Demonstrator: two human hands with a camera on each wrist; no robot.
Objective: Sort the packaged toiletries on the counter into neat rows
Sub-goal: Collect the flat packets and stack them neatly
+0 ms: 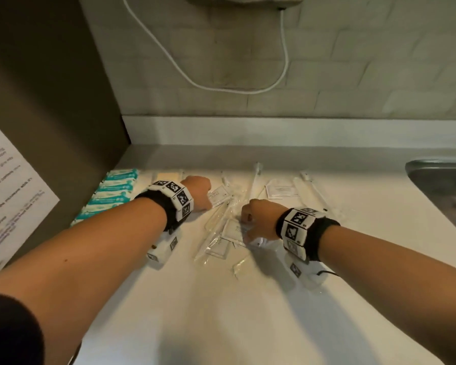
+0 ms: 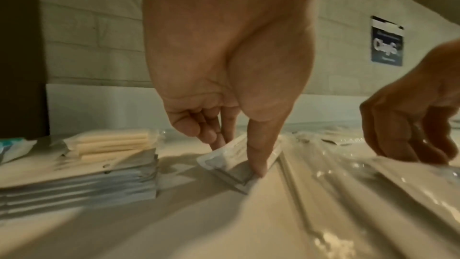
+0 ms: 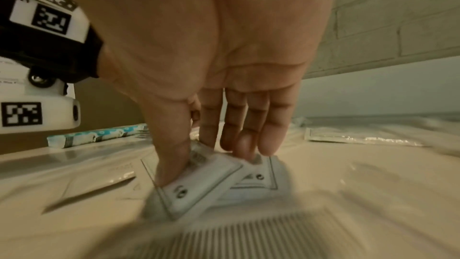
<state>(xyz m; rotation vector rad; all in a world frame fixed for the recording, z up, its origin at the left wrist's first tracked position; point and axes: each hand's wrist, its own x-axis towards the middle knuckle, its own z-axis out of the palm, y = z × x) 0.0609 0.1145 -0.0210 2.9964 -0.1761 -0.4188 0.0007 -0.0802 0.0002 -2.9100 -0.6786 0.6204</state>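
Note:
Packaged toiletries lie scattered on a white counter [image 1: 221, 312]. My left hand [image 2: 236, 157] pinches a small white sachet [image 2: 224, 162] between thumb and fingers, one corner of it on the counter; in the head view this sachet [image 1: 217, 196] pokes out beside the left hand [image 1: 204, 200]. My right hand [image 3: 204, 164] pinches another small white sachet [image 3: 199, 186], tilted above a second flat sachet [image 3: 259, 180]. From the head camera the right hand [image 1: 248, 227] is over a pile of clear-wrapped toothbrushes [image 1: 219, 227].
Teal packets [image 1: 111, 196] form a row at the counter's left edge, against a dark cabinet side [image 1: 50, 101]. A stack of cream and grey packets [image 2: 109, 157] stands beside them. A wrapped comb [image 3: 248, 233] lies under the right wrist. A steel sink [image 1: 442, 185] is at the right.

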